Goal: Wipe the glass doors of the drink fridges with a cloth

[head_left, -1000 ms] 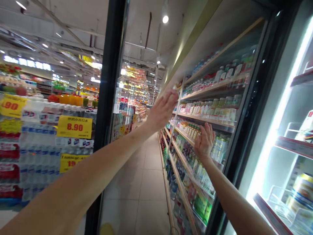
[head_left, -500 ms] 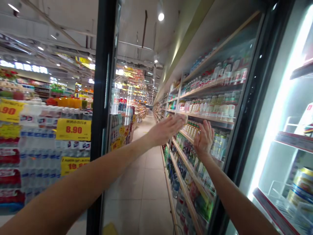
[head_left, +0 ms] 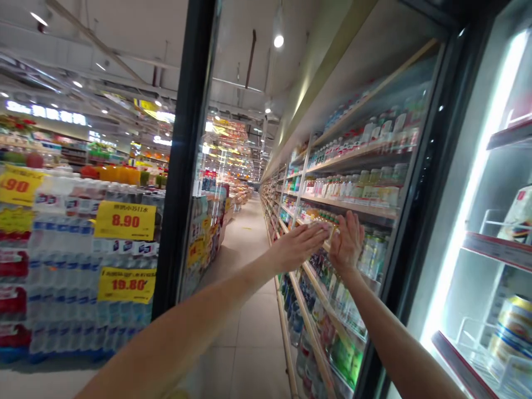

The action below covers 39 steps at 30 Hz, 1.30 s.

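Note:
A glass cooler door [head_left: 249, 366] with a dark frame stands open in front of me. My left hand [head_left: 297, 247] reaches across to the pane, fingers stretched together and flattened over a small pale cloth [head_left: 326, 226] that is mostly hidden beneath them. It may be a tissue; blur keeps me from telling. Just to its right, my right hand [head_left: 348, 244] is raised with its fingers spread and palm toward the glass, holding nothing. The two hands nearly meet at the fingertips.
Beyond the glass, shelves of bottled drinks [head_left: 353, 188] run along an aisle [head_left: 245, 244]. At right is the lit cooler interior with a can pack [head_left: 515, 332] on a wire rack. Stacked water bottles [head_left: 66, 288] with yellow price signs [head_left: 124, 220] stand left of the door frame [head_left: 183, 155].
My left hand has slid right and down over the pane, close to my right hand. The right hand has hardly moved. The door's left frame edge appears further right.

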Each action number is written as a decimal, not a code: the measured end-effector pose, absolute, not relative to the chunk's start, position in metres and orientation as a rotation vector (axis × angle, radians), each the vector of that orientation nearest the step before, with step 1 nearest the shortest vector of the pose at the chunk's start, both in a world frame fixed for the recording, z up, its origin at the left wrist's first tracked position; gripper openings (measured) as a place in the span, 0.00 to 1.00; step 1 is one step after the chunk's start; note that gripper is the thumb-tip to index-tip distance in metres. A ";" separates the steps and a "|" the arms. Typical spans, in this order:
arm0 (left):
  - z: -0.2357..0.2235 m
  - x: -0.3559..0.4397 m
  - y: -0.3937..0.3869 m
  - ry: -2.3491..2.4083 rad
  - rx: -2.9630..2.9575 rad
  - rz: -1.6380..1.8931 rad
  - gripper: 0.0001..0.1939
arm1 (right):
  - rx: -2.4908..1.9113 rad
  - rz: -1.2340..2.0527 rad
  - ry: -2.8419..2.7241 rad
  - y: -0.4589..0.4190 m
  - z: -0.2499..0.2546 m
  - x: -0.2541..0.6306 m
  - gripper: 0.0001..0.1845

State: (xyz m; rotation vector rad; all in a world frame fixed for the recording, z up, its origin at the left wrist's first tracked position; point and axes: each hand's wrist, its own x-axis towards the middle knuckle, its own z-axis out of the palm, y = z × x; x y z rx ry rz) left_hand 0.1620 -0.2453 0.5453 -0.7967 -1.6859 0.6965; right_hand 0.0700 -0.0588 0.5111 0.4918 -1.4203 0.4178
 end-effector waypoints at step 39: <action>0.463 0.208 -0.364 -1.753 -0.746 0.798 0.26 | 0.476 0.411 -1.394 -0.063 0.511 0.068 0.25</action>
